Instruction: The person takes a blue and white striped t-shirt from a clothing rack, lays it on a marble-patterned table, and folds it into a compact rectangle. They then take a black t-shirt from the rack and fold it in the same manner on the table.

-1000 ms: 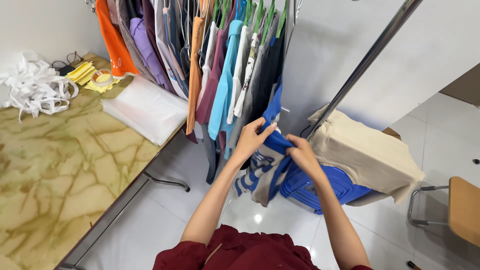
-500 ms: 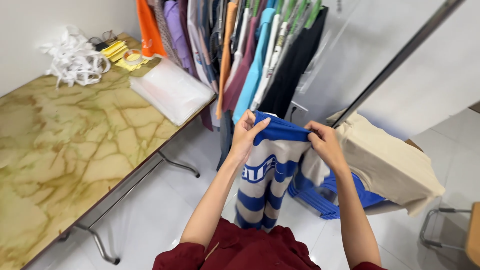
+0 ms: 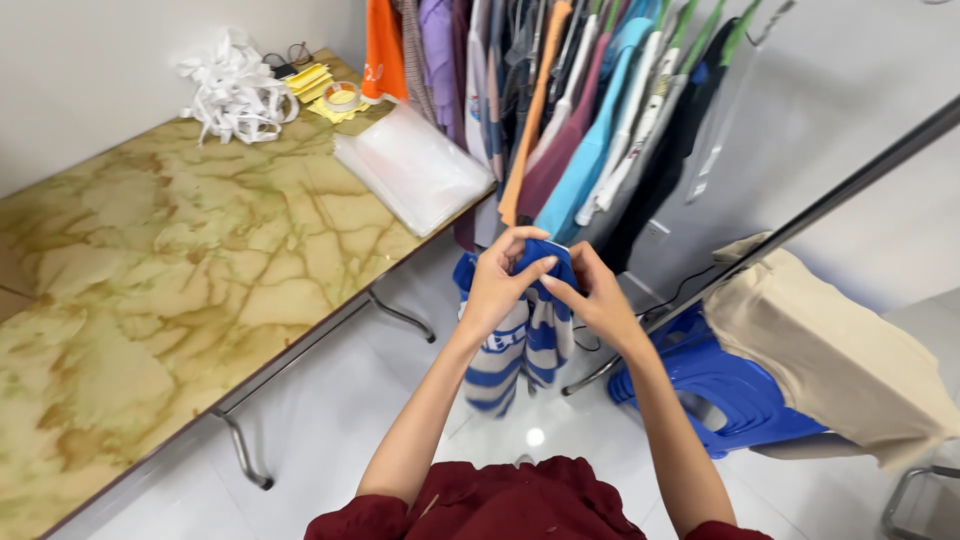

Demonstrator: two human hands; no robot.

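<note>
A blue and white striped garment [image 3: 520, 345] hangs down in front of me over the white floor. My left hand [image 3: 500, 280] grips its top edge from the left. My right hand [image 3: 597, 295] pinches the same blue top edge from the right, so both hands meet close together at the folded top. The cloth below them is bunched and doubled. Behind the hands, a rack of hanging clothes [image 3: 590, 110] in orange, purple, maroon, light blue and black fills the upper middle.
A marble-patterned table [image 3: 150, 300] on metal legs stands at the left, with a stack of clear plastic bags [image 3: 410, 165], a tape roll [image 3: 343, 96], yellow slips and a heap of white strips [image 3: 235, 90]. Blue plastic stools [image 3: 720, 385] under beige cloth [image 3: 830, 350] stand at the right. A dark metal bar [image 3: 800, 215] slants across.
My hands have drawn together, folding the striped garment's top edge in half. The garment has come away from the stool pile and now hangs narrower. The view has shifted toward the table.
</note>
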